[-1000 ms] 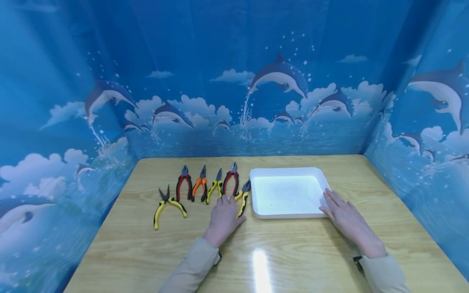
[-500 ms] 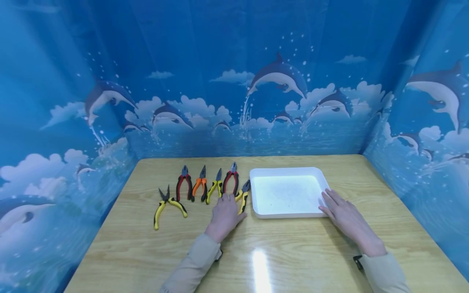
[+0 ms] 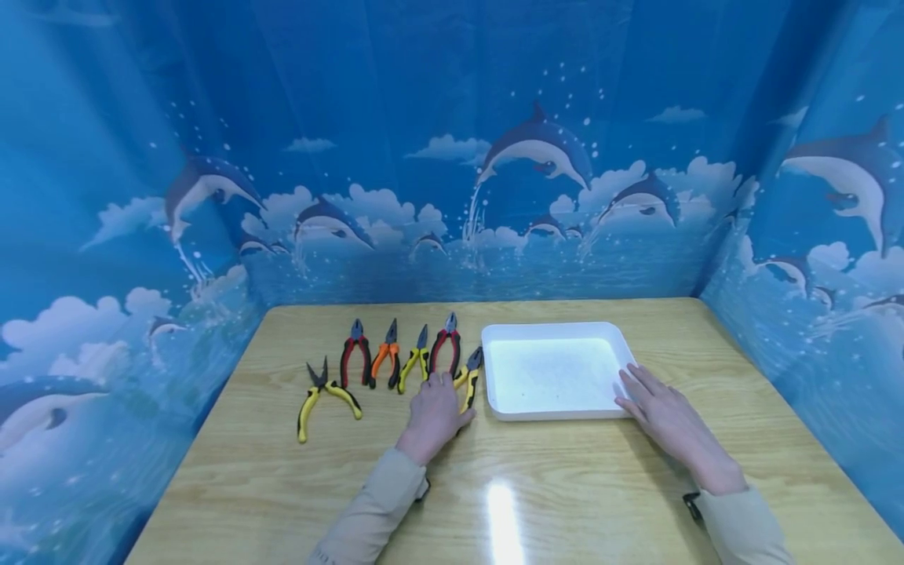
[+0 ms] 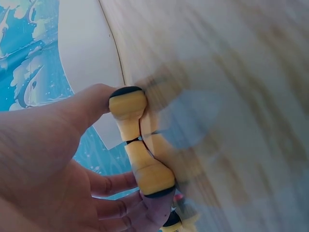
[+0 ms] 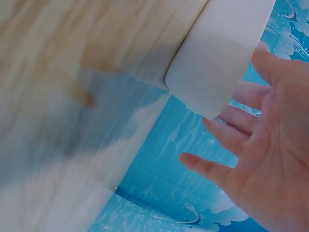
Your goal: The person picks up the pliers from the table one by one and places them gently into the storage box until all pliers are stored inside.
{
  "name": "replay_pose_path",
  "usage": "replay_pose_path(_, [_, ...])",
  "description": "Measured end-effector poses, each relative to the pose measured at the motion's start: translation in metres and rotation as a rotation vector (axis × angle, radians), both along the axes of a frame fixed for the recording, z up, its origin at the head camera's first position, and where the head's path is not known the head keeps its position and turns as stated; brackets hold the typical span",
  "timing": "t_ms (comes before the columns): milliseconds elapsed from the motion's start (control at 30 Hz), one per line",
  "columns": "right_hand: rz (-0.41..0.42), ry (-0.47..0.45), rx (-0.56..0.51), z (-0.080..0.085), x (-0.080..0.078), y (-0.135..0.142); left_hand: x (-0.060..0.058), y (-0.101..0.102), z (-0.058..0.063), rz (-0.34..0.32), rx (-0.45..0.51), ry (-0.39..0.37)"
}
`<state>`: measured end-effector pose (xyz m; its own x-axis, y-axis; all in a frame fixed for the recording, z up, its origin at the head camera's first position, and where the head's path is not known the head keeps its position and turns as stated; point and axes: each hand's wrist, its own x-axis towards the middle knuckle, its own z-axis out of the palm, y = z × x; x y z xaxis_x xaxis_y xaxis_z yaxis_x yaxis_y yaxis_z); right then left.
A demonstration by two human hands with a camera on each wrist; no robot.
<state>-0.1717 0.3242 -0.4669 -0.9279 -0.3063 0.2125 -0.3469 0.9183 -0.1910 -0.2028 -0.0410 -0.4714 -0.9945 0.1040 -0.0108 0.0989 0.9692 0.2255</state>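
Observation:
My left hand (image 3: 432, 416) pinches a pair of pliers (image 3: 475, 360) with yellow-and-black handles, lying on the table just left of the white tray (image 3: 547, 380). In the left wrist view, my thumb is at the end of one handle and my fingers are against the other handle (image 4: 155, 180). The head of these pliers points away from me. At the tray's right side, my right hand (image 3: 667, 420) rests its fingers over the rim near the front corner. From the right wrist, the fingers look extended and loosely spread beside the tray wall (image 5: 212, 58).
Left of the held pliers lie red-and-black pliers (image 3: 450, 323), yellow pliers (image 3: 422, 340), orange pliers (image 3: 391, 339) and more red-and-black pliers (image 3: 357, 331). Yellow long-nose pliers (image 3: 320, 383) lie spread at far left. A dolphin-print curtain (image 3: 452, 267) encloses the table's back and sides.
My left hand shifts very slightly, and the handles under it draw a little closer together. My right hand and the tray stay in place.

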Motion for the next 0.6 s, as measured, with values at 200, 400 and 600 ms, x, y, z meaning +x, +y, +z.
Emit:
replay_pose_path(200, [0.069, 0.164, -0.037, -0.0006, -0.0002, 0.0020, -0.0011, 0.0003, 0.0000, -0.012, -0.003, 0.009])
replay_pose_path(400, [0.039, 0.266, -0.028, 0.0001, -0.0019, -0.0004, -0.0023, -0.0011, -0.0001, -0.002, 0.000, -0.004])
replay_pose_path(600, [0.010, 0.166, 0.001, -0.0017, -0.0014, -0.0008, -0.0035, -0.0015, 0.0000, 0.009, 0.029, -0.022])
